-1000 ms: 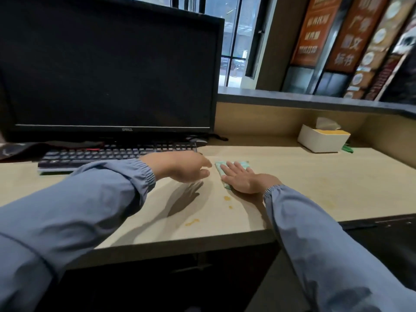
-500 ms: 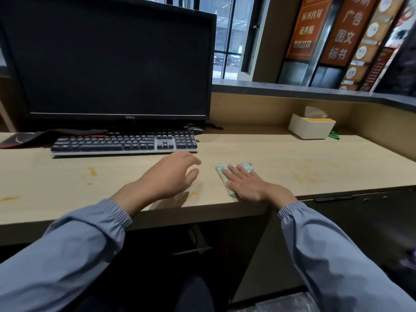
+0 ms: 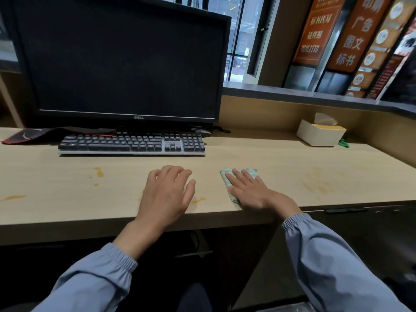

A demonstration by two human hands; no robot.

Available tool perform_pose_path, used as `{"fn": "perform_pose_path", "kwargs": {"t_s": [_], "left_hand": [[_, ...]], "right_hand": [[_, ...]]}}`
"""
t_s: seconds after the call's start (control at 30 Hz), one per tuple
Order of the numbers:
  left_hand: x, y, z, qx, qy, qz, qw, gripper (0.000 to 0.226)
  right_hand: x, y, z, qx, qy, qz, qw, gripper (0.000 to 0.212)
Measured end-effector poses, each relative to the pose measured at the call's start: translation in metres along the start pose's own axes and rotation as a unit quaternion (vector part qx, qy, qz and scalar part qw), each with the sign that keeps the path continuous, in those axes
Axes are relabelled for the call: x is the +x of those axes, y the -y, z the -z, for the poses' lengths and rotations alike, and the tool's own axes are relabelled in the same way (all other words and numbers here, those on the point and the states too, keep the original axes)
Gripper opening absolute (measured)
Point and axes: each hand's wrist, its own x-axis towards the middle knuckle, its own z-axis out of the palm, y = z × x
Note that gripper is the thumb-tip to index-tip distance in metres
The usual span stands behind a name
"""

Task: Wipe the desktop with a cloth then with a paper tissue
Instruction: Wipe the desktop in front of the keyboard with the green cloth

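The green checked cloth (image 3: pixel 225 174) is mostly hidden under the right hand (image 3: pixel 249 191), and only its edges show. It lies on the bench (image 3: pixel 292 167), just in front of the keyboard's (image 3: pixel 132 143) right end. Right grip released, fingers flat, pressing down. Left hand (image 3: pixel 167 192) is in front of the keyboard, loosely spread, grip released; contact unclear. One cloth, one tissue box (image 3: pixel 320 136) far right of the keyboard.

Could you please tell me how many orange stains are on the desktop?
5: a streak far left, a blob and a dot before the keyboard, a second streak between left hand and right hand, a faint smear right of the cloth. Hands may hide more.
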Motion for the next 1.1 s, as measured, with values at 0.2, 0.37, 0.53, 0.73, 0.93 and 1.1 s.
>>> {"fn": "perform_pose_path", "kwargs": {"t_s": [0.2, 0.37, 0.53, 0.73, 0.93, 1.1], "left_hand": [[-0.001, 0.005, -0.008, 0.0, -0.031, 0.009, 0.999, 0.036], [-0.002, 0.004, -0.009, -0.013, -0.036, 0.034, 0.999, 0.038], [-0.001, 0.0, -0.01, -0.004, -0.013, 0.049, 0.999, 0.041], [0.0, 0.0, -0.011, 0.012, -0.007, 0.064, 0.998, 0.042], [-0.001, -0.001, -0.011, 0.02, -0.001, 0.071, 0.997, 0.045], [-0.001, -0.001, -0.011, 0.021, 0.007, 0.071, 0.997, 0.044]], "right_hand": [[0.048, -0.004, 0.015, 0.002, 0.013, -0.008, 1.0, 0.057], [0.097, -0.01, 0.029, 0.004, 0.017, -0.018, 1.0, 0.057], [0.154, -0.014, 0.044, -0.001, 0.023, -0.03, 0.999, 0.058], [0.198, -0.014, 0.064, 0.003, 0.012, -0.047, 0.999, 0.058], [0.212, -0.015, 0.067, 0.009, 0.005, -0.049, 0.999, 0.059], [0.198, -0.015, 0.06, 0.004, 0.001, -0.033, 0.999, 0.058]]}}
